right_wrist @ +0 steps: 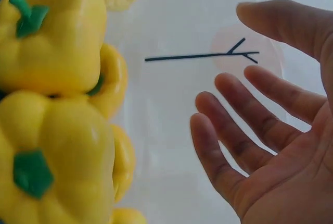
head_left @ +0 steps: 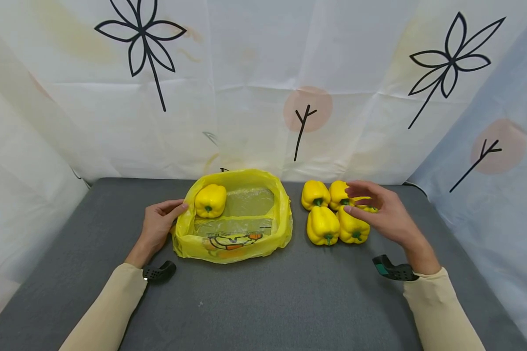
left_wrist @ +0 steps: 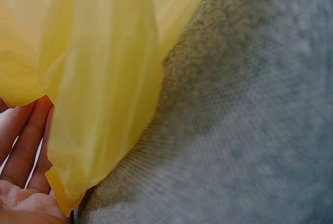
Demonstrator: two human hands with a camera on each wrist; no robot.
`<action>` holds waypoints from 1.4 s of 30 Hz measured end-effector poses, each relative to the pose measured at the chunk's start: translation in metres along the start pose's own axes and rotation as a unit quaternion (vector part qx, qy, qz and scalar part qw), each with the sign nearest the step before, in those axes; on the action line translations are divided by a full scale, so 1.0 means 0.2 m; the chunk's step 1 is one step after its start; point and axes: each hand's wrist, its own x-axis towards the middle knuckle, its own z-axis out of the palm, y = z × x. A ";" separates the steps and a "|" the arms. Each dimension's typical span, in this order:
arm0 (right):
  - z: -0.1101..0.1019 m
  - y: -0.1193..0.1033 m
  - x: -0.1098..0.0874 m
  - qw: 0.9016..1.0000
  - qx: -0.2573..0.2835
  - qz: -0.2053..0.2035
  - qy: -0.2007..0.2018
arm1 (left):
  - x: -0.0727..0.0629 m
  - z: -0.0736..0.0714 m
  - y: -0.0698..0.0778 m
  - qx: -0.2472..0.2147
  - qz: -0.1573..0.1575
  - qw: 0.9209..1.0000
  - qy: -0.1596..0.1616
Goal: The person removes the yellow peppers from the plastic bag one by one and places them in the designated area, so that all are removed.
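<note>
A yellow plastic bag (head_left: 233, 251) stands on the table with its mouth spread wide. One yellow bell pepper (head_left: 210, 201) lies inside it at the back left. My left hand (head_left: 157, 225) holds the bag's left rim, thumb on the edge; in the left wrist view its fingers (left_wrist: 23, 153) go partly behind the yellow film. To the right of the bag, several yellow bell peppers (head_left: 323, 225) with green stems sit close together. Over the rightmost ones hovers my right hand (head_left: 384, 213), thumb and fingers apart, holding nothing; the right wrist view shows the hand (right_wrist: 276, 146) beside the peppers (right_wrist: 57, 146).
The table (head_left: 263, 307) has a dark grey cloth top. White fabric (head_left: 246, 63) with printed black flowers rises at its back edge, and more fabric (head_left: 500, 209) hangs along the right side. Dark bands (head_left: 395, 269) sit on both wrists.
</note>
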 end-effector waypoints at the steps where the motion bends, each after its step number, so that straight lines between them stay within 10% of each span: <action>1: 0.01 -0.01 0.01 1.000 0.004 -0.005 0.005 | 0.00 0.00 0.00 0.001 0.000 1.000 0.000; 42: 0.28 -0.27 0.29 0.973 0.223 -0.029 0.059 | 0.01 0.00 0.00 0.025 0.002 1.000 0.003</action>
